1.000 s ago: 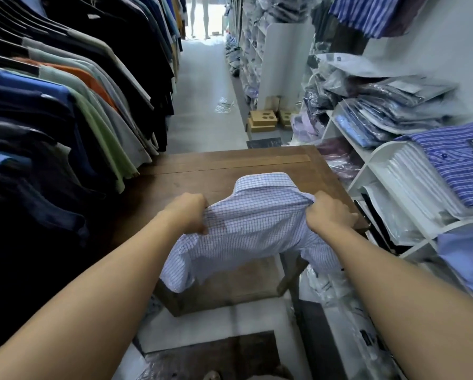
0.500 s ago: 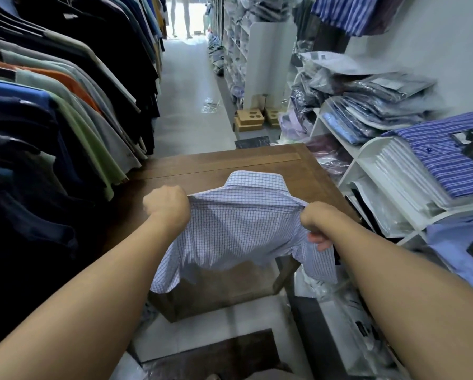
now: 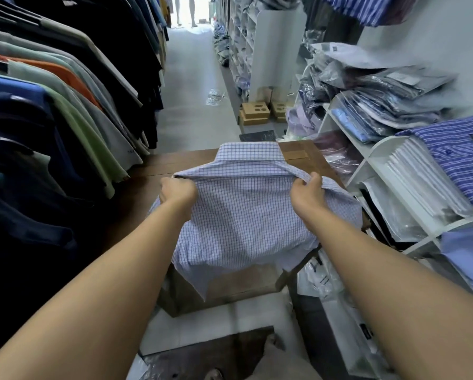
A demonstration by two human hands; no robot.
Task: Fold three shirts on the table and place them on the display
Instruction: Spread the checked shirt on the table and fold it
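A light blue checked shirt (image 3: 243, 215) lies back-up on the brown wooden table (image 3: 153, 193), collar at the far end and hem hanging over the near edge. My left hand (image 3: 178, 191) grips the left shoulder fold of the shirt. My right hand (image 3: 306, 193) pinches the right shoulder fold, thumb on top. Both hands hold the cloth just below the collar. The white display shelves (image 3: 411, 204) stand to the right of the table, holding folded and bagged shirts.
A rack of hanging shirts (image 3: 51, 119) runs along the left, close to the table. Cardboard boxes (image 3: 255, 113) sit on the floor beyond the table. A purple striped folded shirt (image 3: 457, 154) tops the shelf stack. Plastic bags (image 3: 320, 278) lie on the floor at right.
Both hands have moved farther up the table with the shirt's shoulders, spreading the back panel flat. The collar now sits nearer the far edge.
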